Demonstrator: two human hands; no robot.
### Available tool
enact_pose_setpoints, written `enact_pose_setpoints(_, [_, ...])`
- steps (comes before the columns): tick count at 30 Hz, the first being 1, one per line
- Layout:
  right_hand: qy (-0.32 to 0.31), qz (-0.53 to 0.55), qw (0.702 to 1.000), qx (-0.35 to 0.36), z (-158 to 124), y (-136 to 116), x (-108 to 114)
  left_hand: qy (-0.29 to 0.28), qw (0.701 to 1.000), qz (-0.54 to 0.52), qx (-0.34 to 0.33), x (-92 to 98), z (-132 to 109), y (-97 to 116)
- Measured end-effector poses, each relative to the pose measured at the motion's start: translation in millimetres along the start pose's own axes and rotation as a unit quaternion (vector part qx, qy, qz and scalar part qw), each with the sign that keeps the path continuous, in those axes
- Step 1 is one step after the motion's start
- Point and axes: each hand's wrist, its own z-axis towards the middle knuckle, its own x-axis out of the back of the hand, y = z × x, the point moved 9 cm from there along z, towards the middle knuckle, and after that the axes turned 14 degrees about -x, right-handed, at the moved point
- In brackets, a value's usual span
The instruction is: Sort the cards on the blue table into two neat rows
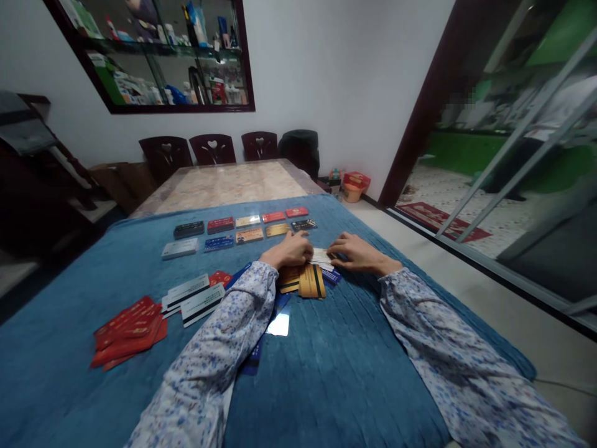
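Between my two hands lies a small bunch of white cards point(321, 259), low over the blue cloth. My left hand point(291, 250) has its fingers curled in at the left edge of these cards. From the other side, my right hand point(358, 254) bends its fingers onto their right edge. Just below them, gold cards point(311, 283) with a dark stripe are fanned out, and blue cards point(332, 277) stick out to the right. More blue cards point(254, 359) are partly hidden by my left sleeve. A shiny pale card point(278, 325) reflects light beside that forearm.
Two rows of neat card stacks, including a black stack point(189, 229) and an orange one point(249, 236), stand farther back. Loose red cards point(128, 333) and silver striped cards point(203, 303) lie left. A blue cloth point(326, 379) covers the near table; chairs point(212, 149) stand behind.
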Motion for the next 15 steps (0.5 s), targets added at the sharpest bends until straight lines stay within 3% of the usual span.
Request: enact_pose_setpoints(15, [0.023, 0.053, 0.998, 0.037, -2.6, -2.8, 6.1, 0.026, 0.999, -0.005, -0.020, 5.8, -2.2, 6.5])
